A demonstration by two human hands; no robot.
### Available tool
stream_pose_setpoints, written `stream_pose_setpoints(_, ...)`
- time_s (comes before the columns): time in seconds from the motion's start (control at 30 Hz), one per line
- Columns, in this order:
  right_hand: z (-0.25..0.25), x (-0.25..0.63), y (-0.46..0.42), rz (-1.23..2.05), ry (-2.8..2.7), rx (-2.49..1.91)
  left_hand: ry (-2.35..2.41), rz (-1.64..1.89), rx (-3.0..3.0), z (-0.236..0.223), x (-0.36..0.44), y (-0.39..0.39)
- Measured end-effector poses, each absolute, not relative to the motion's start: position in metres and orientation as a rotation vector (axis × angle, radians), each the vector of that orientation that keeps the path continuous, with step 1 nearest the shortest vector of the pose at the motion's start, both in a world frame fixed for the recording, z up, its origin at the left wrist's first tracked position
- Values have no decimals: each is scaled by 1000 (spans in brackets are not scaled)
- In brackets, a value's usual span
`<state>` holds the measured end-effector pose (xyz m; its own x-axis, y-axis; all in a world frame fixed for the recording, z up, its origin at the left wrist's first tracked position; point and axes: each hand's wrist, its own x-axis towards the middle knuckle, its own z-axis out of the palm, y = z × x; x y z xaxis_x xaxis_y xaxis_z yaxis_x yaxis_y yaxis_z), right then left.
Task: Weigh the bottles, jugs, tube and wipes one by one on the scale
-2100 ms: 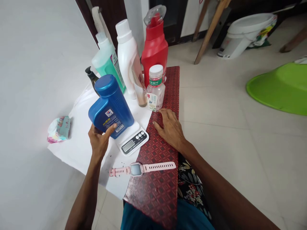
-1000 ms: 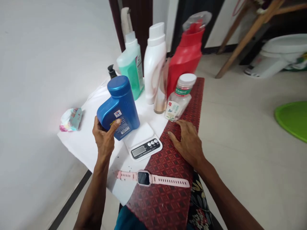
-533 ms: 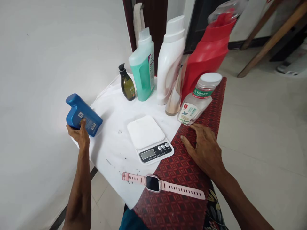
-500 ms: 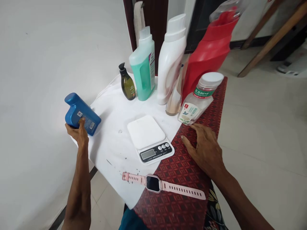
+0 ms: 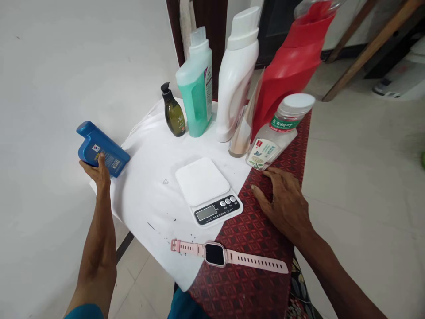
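Observation:
My left hand (image 5: 97, 172) is closed around a blue bottle (image 5: 102, 148), its thumb across the label; the bottle leans to the left at the table's left edge. My right hand (image 5: 284, 201) lies flat, fingers apart, on the red patterned cloth (image 5: 245, 283). Its fingertips are close to the foot of a clear plastic bottle (image 5: 274, 137) with a white cap. Between the hands sits a white kitchen scale (image 5: 203, 181) with its display blank. A smartwatch (image 5: 214, 254) with a pink strap lies stretched out in front of the scale.
Along the back stand a small dark pump bottle (image 5: 173, 113), a green bottle (image 5: 198, 93), a white bottle (image 5: 236, 79) and a red bottle (image 5: 287, 66). A pale tube (image 5: 241, 141) stands among them. The wall (image 5: 66, 66) borders the table's left side.
My left hand and the blue bottle have moved a little to the left and up. My right hand stays resting on the cloth. The view has shifted slightly.

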<state>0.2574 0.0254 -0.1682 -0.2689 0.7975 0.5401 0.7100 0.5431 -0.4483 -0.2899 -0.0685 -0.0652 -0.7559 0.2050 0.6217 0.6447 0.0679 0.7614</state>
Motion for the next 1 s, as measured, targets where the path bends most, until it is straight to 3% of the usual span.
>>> stream_pose_setpoints(0.17, -168, 256, 26, 126, -2020, -1183, -2048, -1721, -846, -61, -276, -76)
stream_pose_setpoints(0.37, -166, 254, 25, 133, -1999, -1170, -1641, -1329, -1027, -28, -212, -43)
stream_pose_setpoints(0.5, -165, 254, 24, 138, -1996, -1186, -1899, -1461, -1427, -23, -156, 50)
stream_pose_setpoints(0.7, -163, 254, 24, 126, -1972, -1175, -2410, -1641, -1414, -33, -117, 167)
stream_pose_setpoints(1.0, -163, 252, 23, 140, -1937, -1186, -2390, -1548, -1410, -40, -118, 151)
